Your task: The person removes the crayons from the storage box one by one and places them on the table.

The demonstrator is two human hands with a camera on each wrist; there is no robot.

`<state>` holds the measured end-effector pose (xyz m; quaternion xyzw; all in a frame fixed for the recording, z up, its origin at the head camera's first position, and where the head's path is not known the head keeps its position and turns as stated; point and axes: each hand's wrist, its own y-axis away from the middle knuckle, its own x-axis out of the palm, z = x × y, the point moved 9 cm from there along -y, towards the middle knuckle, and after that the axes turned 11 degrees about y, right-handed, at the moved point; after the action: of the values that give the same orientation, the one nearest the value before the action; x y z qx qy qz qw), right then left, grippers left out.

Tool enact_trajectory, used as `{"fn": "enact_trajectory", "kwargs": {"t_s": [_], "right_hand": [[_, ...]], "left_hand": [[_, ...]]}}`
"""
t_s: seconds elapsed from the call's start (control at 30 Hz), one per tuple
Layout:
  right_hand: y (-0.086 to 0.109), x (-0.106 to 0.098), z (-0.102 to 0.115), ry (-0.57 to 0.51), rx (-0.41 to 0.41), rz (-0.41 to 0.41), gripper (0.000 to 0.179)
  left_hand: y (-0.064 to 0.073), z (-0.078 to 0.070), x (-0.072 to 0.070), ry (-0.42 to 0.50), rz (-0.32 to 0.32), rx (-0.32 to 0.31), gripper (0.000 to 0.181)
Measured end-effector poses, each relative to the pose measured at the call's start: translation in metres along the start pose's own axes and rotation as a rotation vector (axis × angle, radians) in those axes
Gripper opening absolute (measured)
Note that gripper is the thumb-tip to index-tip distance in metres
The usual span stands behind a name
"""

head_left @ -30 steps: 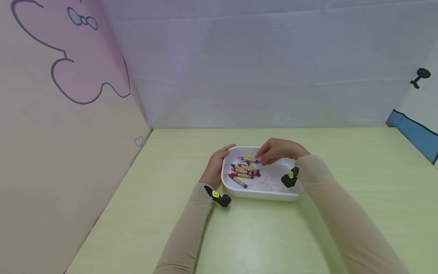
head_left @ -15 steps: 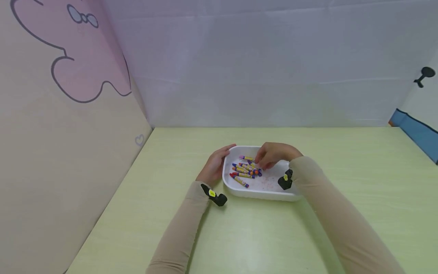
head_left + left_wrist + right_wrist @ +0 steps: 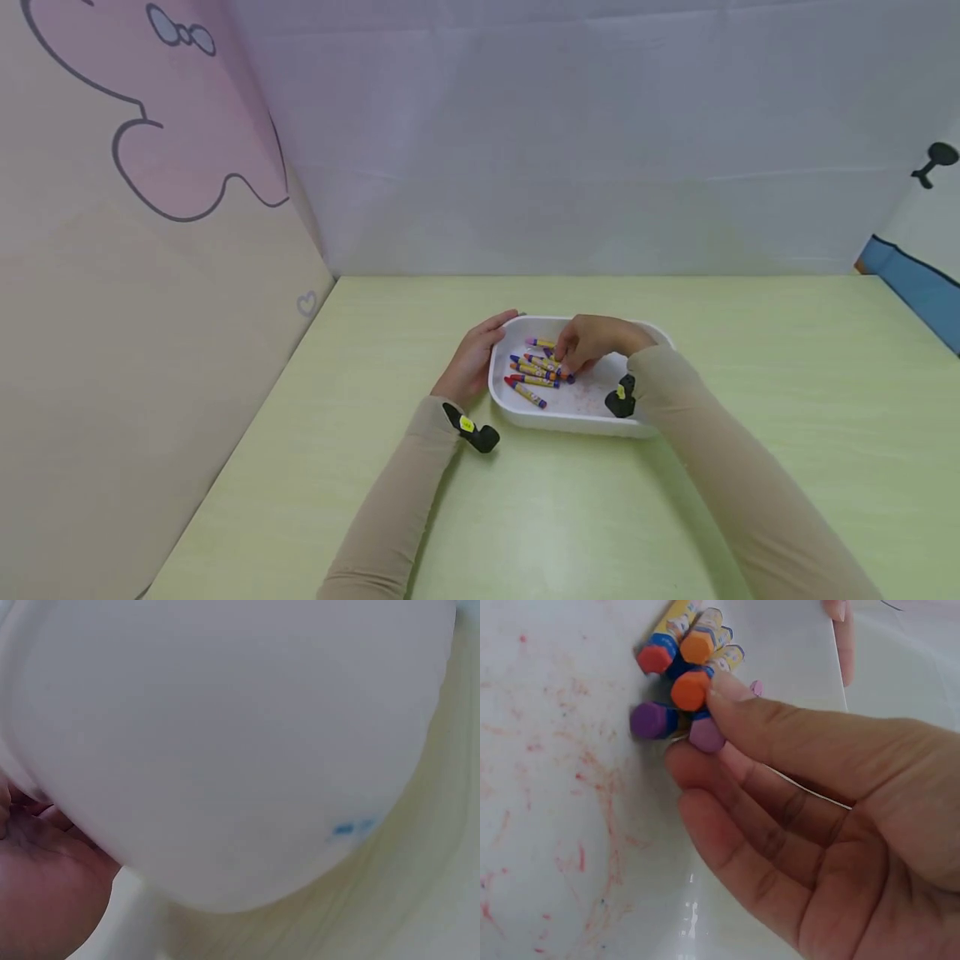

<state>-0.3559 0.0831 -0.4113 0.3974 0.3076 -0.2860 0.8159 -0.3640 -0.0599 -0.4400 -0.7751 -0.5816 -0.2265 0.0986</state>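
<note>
Tabletop, pale yellow-green, meets a creased far backdrop; wax crayons lie left in a white tray, partly hidden by the right hand pinching some; the left hand grips the tray's left rim.

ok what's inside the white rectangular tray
Multicoloured, yellow-wrapped crayons and reddish marks are in the tray; from above, the right hand hides some crayon ends and tray floor.

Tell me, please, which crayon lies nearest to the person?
The slanting, red-tipped crayon, closest to the near wall of the tray; the other visible crayons lie farther back in the head view.
</note>
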Motion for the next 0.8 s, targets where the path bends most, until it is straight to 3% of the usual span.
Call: {"fn": "enact_trajectory", "kwargs": {"t_s": [0.27,0.47,0.8], "right_hand": [[0.005,-0.005,-0.001,0.022,-0.029,-0.02,0.027],[0.013,-0.013,-0.003,0.022,-0.041,-0.048,0.028],[0.043,-0.034,-0.017,-0.044,-0.035,-0.113,0.03]], "left_hand": [[0.0,-0.004,0.003,-0.036,-0.001,0.028,0.042],[-0.001,-0.004,0.002,-0.048,-0.038,0.026,0.042],[0.0,-0.002,0.004,-0.038,-0.053,0.03,0.043]]}}
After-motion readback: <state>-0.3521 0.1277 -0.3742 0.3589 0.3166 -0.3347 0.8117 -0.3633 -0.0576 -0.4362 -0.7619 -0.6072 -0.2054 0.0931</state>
